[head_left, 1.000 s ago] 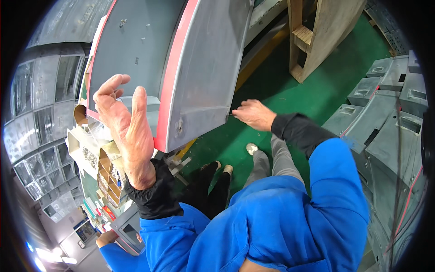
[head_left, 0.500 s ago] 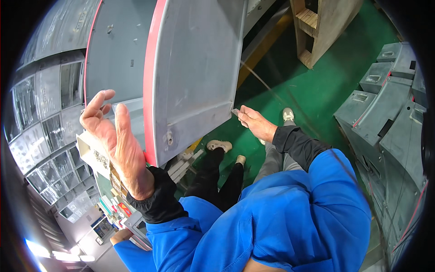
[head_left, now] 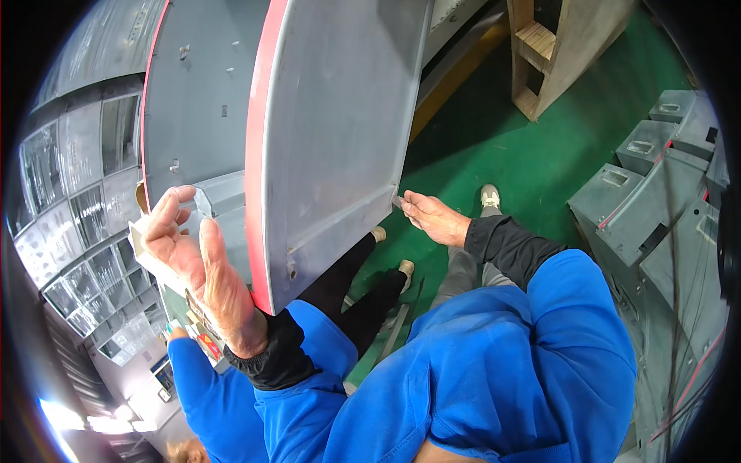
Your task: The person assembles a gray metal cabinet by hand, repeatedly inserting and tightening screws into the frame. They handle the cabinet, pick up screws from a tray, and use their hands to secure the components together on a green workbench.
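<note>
A grey metal cabinet panel with a red edge strip (head_left: 256,154) stands tilted in front of me. To its left, my left hand (head_left: 202,270) has its palm turned up and fingers bent. Between a fingertip and the thumb shows a small thin pale grey piece (head_left: 204,202), whose kind I cannot make out. My right hand (head_left: 436,219) is at the panel's lower right corner. Its thumb and fingers pinch a small flat grey piece (head_left: 398,202), held against or very close to the panel's edge. The other fingers are curled.
Another person's blue sleeve (head_left: 202,386) is low on the left, their dark-trousered legs (head_left: 372,305) beyond the panel. Grey metal boxes (head_left: 642,147) are piled at right. A wooden stand (head_left: 544,58) rises from the green floor (head_left: 482,139) at the far right.
The panel's lower edge has shifted slightly down in view. My left hand is a little lower, while my right hand stays at the corner. The other person has moved closer on the left.
</note>
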### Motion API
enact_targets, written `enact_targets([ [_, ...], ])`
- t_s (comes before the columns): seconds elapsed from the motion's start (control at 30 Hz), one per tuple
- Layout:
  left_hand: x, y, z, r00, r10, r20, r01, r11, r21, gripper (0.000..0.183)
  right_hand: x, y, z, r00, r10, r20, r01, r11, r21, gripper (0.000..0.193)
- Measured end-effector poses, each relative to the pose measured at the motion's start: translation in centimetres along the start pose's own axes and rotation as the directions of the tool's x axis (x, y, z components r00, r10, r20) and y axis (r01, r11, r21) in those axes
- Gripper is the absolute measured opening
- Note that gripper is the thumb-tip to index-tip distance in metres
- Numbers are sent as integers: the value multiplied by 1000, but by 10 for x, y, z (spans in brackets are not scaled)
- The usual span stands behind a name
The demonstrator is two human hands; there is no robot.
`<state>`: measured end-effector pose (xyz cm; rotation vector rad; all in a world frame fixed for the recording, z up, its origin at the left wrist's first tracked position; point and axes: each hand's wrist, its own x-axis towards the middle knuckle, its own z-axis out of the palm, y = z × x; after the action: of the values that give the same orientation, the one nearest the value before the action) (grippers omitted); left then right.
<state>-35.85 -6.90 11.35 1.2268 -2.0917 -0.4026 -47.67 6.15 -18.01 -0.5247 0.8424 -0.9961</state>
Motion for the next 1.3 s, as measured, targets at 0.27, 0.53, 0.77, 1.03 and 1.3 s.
enact_targets([
  [0.27,0,-1,2,999,-46,27,46,999,9,38,-7,-2,33,989,145,43,-133,702,700,27],
  [0.53,-1,0,0,990,-131,59,128,990,55,38,-7,-24,63,990,130,56,-58,13,998,27],
  [0.77,0,1,5,988,-141,68,141,990,9,32,-5,-1,53,985,154,-74,-35,605,796,24],
  [1.03,-1,-2,2,989,-141,40,140,990,27,40,-8,-28,60,981,190,37,-73,190,979,27],
  [1.3,-3,-6,-2,992,-113,52,112,994,10,39,-5,-15,65,990,138,3,-33,217,976,30],
])
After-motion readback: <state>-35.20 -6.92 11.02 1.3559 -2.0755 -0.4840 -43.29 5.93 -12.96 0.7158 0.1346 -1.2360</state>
